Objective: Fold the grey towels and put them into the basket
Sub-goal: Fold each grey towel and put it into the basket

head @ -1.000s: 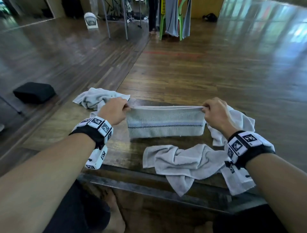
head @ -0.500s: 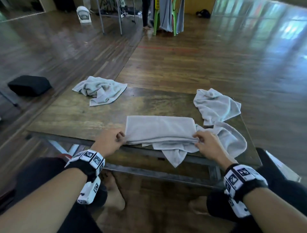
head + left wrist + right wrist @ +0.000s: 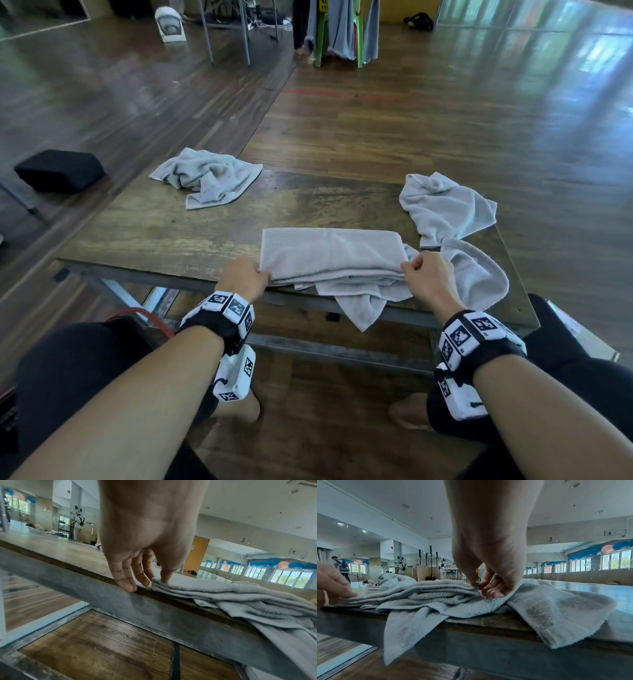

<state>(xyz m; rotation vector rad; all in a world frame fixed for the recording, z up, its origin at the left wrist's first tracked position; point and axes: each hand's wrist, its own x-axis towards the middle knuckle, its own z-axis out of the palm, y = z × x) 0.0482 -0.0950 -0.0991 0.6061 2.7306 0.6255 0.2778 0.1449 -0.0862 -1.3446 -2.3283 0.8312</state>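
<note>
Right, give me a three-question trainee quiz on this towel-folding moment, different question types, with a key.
1. True or false: the folded towel lies partly on top of a crumpled towel that hangs over the table's near edge.
2. Multiple choice: what is the right hand doing? A) resting flat on the table B) pinching the folded towel's right corner C) holding a basket
3. Fill in: besides those two, ___ more loose towels lie on the table, at the far left and far right.

Key
1. True.
2. B; the left hand pinches the opposite corner.
3. Two.
</note>
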